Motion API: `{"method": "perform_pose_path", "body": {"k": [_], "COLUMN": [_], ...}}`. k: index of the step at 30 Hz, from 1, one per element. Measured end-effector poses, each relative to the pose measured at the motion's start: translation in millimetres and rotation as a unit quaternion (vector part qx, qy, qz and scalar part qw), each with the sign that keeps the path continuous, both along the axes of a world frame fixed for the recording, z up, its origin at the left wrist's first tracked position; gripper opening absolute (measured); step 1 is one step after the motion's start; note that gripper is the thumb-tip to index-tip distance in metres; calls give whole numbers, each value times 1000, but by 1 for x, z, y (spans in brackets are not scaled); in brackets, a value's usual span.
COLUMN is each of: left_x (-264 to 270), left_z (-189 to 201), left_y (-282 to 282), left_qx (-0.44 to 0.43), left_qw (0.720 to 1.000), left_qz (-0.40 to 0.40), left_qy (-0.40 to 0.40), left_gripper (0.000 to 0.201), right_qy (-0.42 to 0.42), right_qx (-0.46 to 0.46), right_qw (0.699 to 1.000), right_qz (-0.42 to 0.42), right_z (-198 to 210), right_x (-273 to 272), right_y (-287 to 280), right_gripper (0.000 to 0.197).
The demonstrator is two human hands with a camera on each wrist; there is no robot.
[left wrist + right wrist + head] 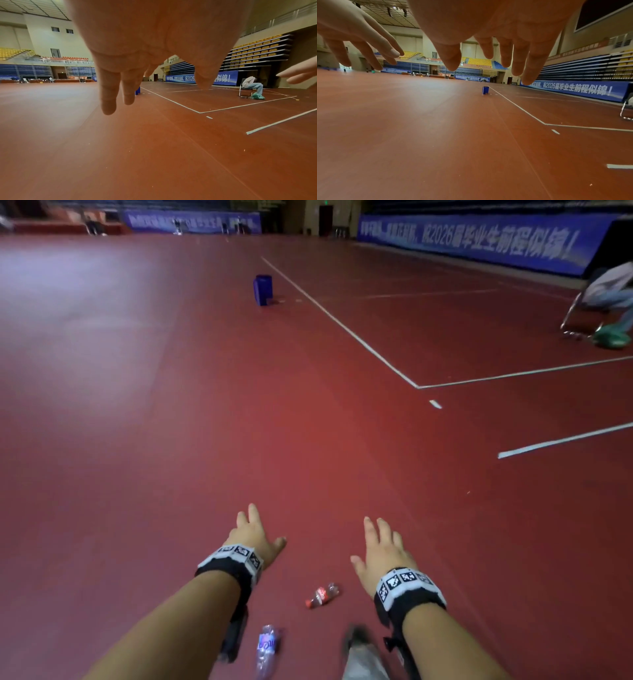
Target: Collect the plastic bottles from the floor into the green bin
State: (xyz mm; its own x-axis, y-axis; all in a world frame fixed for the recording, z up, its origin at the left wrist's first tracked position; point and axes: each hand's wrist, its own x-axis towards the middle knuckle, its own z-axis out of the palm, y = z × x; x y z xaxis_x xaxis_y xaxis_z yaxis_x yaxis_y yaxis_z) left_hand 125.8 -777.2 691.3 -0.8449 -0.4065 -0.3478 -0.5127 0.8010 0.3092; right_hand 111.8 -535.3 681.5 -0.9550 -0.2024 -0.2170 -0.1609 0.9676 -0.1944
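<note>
Two plastic bottles lie on the red floor in the head view. A small cola bottle [322, 595] with a red label lies between my forearms, and a clear crushed bottle [267, 648] with a blue label lies nearer me. My left hand [255, 534] and right hand [378, 546] reach forward above the floor, past both bottles, fingers spread and holding nothing. In the wrist views my left hand [137, 81] and right hand [488, 54] hang with straight fingers over bare floor. No green bin shows in any view.
A blue box [263, 289] stands far ahead beside a white court line [342, 326]. A seated person [609, 289] on a chair is at the right, with a green bag [613, 336] by the feet. A grey blurred shape [363, 655] sits at the bottom edge.
</note>
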Motion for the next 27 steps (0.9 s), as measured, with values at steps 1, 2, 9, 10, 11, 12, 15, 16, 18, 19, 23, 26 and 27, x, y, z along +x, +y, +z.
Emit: {"method": "perform_pose_path", "body": {"k": [1, 2, 9, 10, 11, 12, 15, 16, 18, 19, 23, 26, 27], "left_x": [-24, -48, -172, -187, -197, -206, -213, -209, -200, -193, -159, -110, -95], "left_z": [-7, -16, -88, -105, -127, -153, -251, -290, -378, -421, -589, -684, -708], "left_y": [-4, -10, -69, -79, -88, -96, -111, -113, -114, -111, -105, -103, -105], "left_qx": [-1, 0, 13, 14, 20, 26, 47, 51, 55, 62, 91, 105, 104], "left_qw": [1000, 1000, 987, 985, 982, 978, 963, 957, 945, 937, 914, 892, 885], "left_qz": [2, 7, 126, 139, 150, 159, 188, 195, 201, 200, 191, 179, 180], "left_qy": [-7, -11, -95, -106, -117, -131, -187, -209, -254, -281, -345, -401, -417], "left_gripper": [100, 100, 100, 99, 98, 97, 97, 98, 100, 101, 106, 106, 105], "right_qy": [-8, -12, -87, -100, -119, -136, -180, -190, -207, -228, -277, -291, -288], "right_qx": [5, 8, 35, 45, 55, 70, 104, 114, 141, 157, 219, 252, 261], "right_qw": [1000, 1000, 988, 985, 980, 975, 957, 951, 937, 928, 894, 852, 839], "right_qz": [5, 16, 123, 135, 149, 164, 201, 214, 243, 250, 278, 356, 381], "right_z": [-8, -20, -93, -110, -130, -154, -244, -282, -366, -409, -583, -696, -728], "right_x": [-26, -54, -237, -256, -271, -286, -316, -320, -326, -325, -325, -319, -319], "right_y": [-6, -13, -68, -74, -78, -83, -96, -99, -104, -104, -105, -111, -116], "right_gripper": [80, 80, 80, 80, 82, 83, 87, 88, 90, 92, 112, 128, 130]}}
